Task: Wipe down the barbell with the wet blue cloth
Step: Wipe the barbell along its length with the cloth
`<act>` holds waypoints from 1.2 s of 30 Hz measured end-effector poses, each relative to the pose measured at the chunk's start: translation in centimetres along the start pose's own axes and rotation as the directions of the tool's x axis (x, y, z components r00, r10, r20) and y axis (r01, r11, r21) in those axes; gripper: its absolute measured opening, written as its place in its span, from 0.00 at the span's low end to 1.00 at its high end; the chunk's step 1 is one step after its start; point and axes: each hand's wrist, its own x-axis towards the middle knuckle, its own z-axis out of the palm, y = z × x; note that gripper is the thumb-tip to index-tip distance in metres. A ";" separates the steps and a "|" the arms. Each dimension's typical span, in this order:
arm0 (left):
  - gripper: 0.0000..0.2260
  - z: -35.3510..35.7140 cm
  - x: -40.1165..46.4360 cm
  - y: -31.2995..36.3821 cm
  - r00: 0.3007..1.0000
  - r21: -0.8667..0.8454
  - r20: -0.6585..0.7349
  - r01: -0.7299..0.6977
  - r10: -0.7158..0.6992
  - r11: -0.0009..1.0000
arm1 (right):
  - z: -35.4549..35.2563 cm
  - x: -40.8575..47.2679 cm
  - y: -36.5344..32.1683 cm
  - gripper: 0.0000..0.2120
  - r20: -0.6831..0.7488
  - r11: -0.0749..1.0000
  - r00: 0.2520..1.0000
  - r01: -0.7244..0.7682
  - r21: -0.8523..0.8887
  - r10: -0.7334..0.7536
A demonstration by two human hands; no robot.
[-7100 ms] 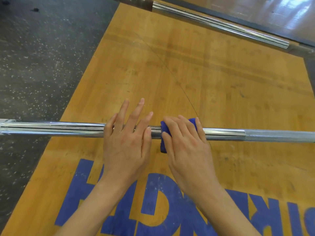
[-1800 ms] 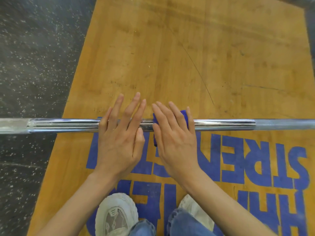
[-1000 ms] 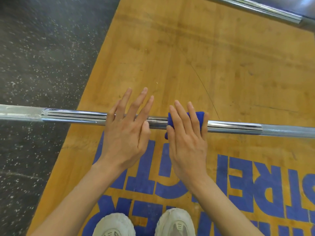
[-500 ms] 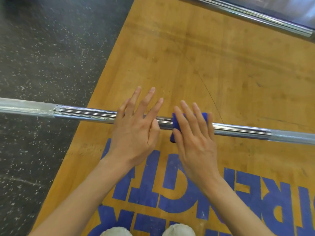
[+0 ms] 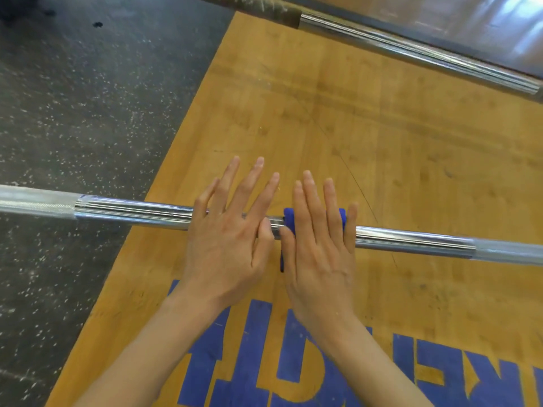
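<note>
Long chrome steel barbell (image 5: 132, 214) lying across wooden platform floor (image 5: 382, 142); right hand (image 5: 318, 248) flat, straight-fingered, pressing folded wet blue cloth (image 5: 289, 220) onto it; left hand (image 5: 226, 242) flat, fingers spread, resting just beside.

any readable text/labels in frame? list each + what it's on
"NGTH": partial, in large blue letters painted on the wooden platform, upside down to the camera, cut off by the frame edge and the arms.
No readable marking on the barbell, the blue cloth or the second bar behind.
</note>
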 end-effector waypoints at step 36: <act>0.26 1.7 4.8 -3.2 0.998 -0.008 -0.056 -0.019 0.019 1.000 | 3.8 3.9 3.1 0.23 -0.108 0.991 0.985 0.135 -0.011 -0.135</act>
